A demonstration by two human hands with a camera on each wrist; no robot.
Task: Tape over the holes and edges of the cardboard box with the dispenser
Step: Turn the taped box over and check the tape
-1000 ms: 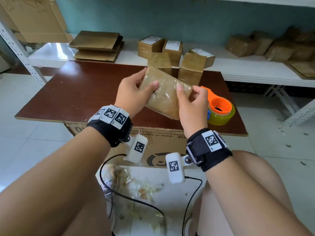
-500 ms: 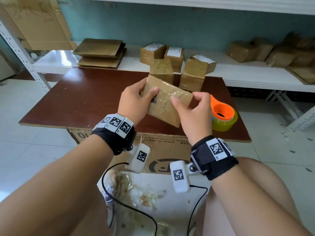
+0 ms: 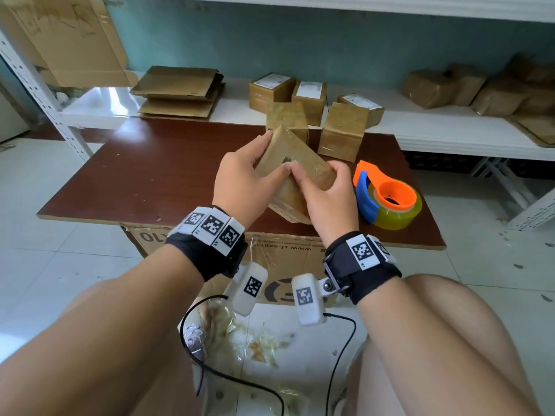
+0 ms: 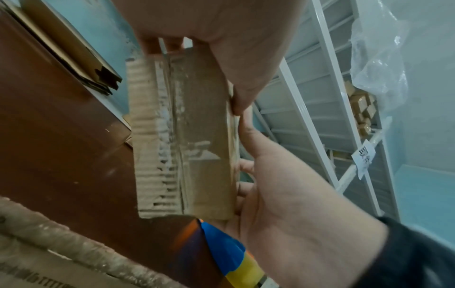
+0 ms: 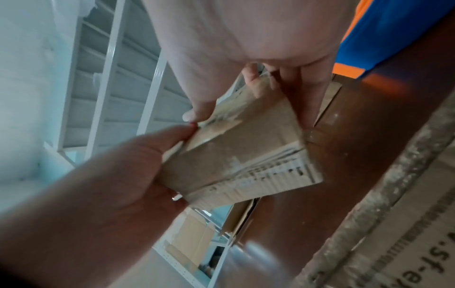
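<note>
A small brown cardboard box (image 3: 295, 159), partly wrapped in clear tape, hangs tilted above the brown table (image 3: 156, 178). My left hand (image 3: 258, 163) grips its left end and my right hand (image 3: 321, 181) grips its right end. Both thumbs meet on the upper face beside a small dark hole. The left wrist view shows the box (image 4: 187, 136) with bare corrugated edges. In the right wrist view the box (image 5: 241, 152) is blurred. The orange and blue tape dispenser (image 3: 387, 199) lies on the table just right of my right hand, untouched.
Two taped boxes (image 3: 286, 121) (image 3: 344, 132) stand at the table's back edge. Labelled boxes (image 3: 271, 90) and flat cardboard (image 3: 180, 91) lie on the white shelf behind. A large carton (image 3: 288, 256) sits under the table. Tape scraps (image 3: 249, 334) litter the floor between my knees.
Both hands have turned the box so one corner points down and a face with a dark hole looks up. My thumbs have slid together at the middle. The dispenser has not moved.
</note>
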